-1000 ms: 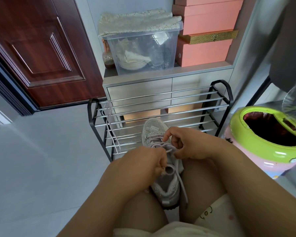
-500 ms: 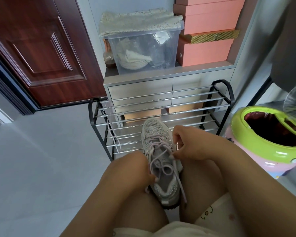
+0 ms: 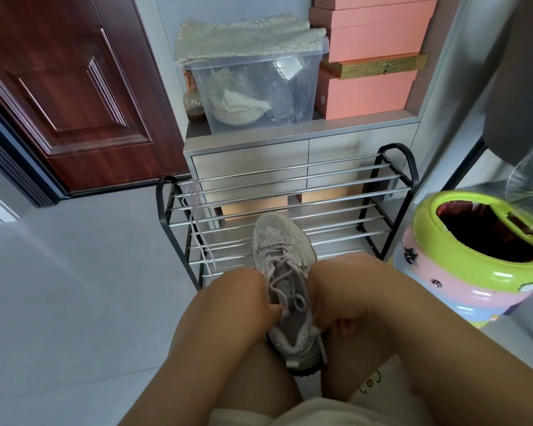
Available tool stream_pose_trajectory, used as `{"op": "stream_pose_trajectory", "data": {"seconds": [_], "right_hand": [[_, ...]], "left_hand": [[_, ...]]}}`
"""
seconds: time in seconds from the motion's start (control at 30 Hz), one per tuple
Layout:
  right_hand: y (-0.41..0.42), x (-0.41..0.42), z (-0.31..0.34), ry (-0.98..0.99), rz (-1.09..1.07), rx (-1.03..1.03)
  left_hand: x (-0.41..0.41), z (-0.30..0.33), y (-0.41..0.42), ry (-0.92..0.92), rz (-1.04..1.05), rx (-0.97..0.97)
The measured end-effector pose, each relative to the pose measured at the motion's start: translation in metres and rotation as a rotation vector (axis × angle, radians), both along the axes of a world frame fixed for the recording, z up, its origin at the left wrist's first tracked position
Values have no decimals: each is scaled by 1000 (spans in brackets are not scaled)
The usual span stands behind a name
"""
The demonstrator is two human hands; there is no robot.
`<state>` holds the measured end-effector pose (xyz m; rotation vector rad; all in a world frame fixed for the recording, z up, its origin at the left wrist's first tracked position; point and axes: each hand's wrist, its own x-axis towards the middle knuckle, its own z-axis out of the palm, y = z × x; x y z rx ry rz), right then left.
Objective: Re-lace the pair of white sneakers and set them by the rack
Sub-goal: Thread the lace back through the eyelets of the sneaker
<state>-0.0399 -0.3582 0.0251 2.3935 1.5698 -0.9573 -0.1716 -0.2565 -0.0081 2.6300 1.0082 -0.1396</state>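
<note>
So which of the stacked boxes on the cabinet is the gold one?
The thin gold box, sandwiched between the salmon-pink boxes: it alone has a metallic mesh pattern and is much flatter.

One sneaker (image 3: 285, 284) is in view, with one lace (image 3: 285, 292) threaded through it. A second, loose lace (image 3: 199, 238) hangs from the one metal shoe rack (image 3: 290, 192), which shows two tiers of bars. Two hands are visible, the left hand (image 3: 243, 299) and the right hand (image 3: 342, 299). On the cabinet stands one clear storage bin (image 3: 256, 87) under one folded cloth (image 3: 246, 35). Beside it are three pink boxes (image 3: 370, 90) and one gold box (image 3: 379, 67). One green-rimmed waste bin (image 3: 474, 256) stands on the floor. One dark wooden door (image 3: 68, 87) shows.
</note>
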Motion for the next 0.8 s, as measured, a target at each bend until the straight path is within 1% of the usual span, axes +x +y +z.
{"op": "stream_pose_trajectory", "data": {"seconds": [0.07, 0.17, 0.23, 0.33, 0.4, 0.47, 0.53, 0.6, 0.67, 0.73, 0.8], "right_hand": [[0, -2, 1, 67, -27, -27], [-1, -4, 5, 115, -34, 1], [0, -3, 8, 155, -78, 79], [3, -4, 9, 218, -127, 205], [4, -5, 6, 263, -158, 241], [6, -5, 4, 270, -177, 246], [6, -3, 4, 277, -184, 234], [4, -1, 8, 219, -157, 214], [1, 0, 13, 32, -88, 181], [0, -5, 15, -139, -37, 155], [-1, -12, 14, -205, 1, 116]], "left_hand": [[-4, 3, -1, 68, -20, 22], [-8, -3, -1, 91, -21, -31], [-9, -2, 1, 31, -6, -74], [-3, 6, 5, -144, 35, -160], [0, 6, 7, -201, 51, -264], [0, -1, 8, -153, 23, -314], [-4, -3, 9, -103, 4, -307], [-4, 1, 12, -139, 17, -217], [-1, 9, 13, -183, 61, -68], [0, 11, 14, -213, 117, -63], [-1, 8, 14, -193, 125, -128]]}}
